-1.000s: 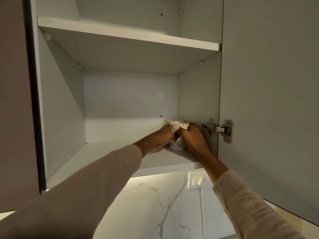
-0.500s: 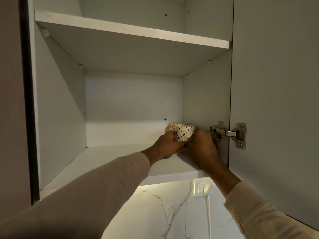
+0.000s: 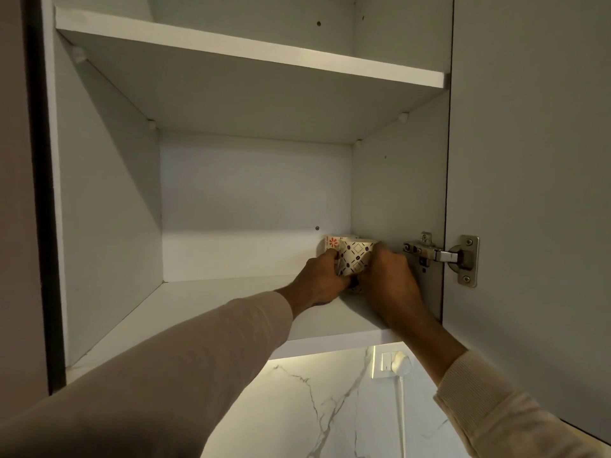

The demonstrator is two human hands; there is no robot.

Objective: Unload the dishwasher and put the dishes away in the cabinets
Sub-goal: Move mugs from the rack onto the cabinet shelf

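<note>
patterned cup [image 3: 356, 259] has tilted between left hand [image 3: 322, 277] and right hand [image 3: 386, 280].

Two cups are in the cabinet at the right end of the lower shelf [image 3: 215, 309], near the right side wall. The front cup [image 3: 355, 261] stands before the rear cup [image 3: 331, 242], a little to its right. The left hand [image 3: 322, 282] holds the front cup from the left, the right hand [image 3: 386, 282] from the right. The upper shelf [image 3: 248, 51] lies above them. The hinge [image 3: 439, 256] sits right of the hands, joining the door [image 3: 529, 160]. Under the lower shelf, a socket [image 3: 391, 361] is on the wall [image 3: 297, 408].
</note>
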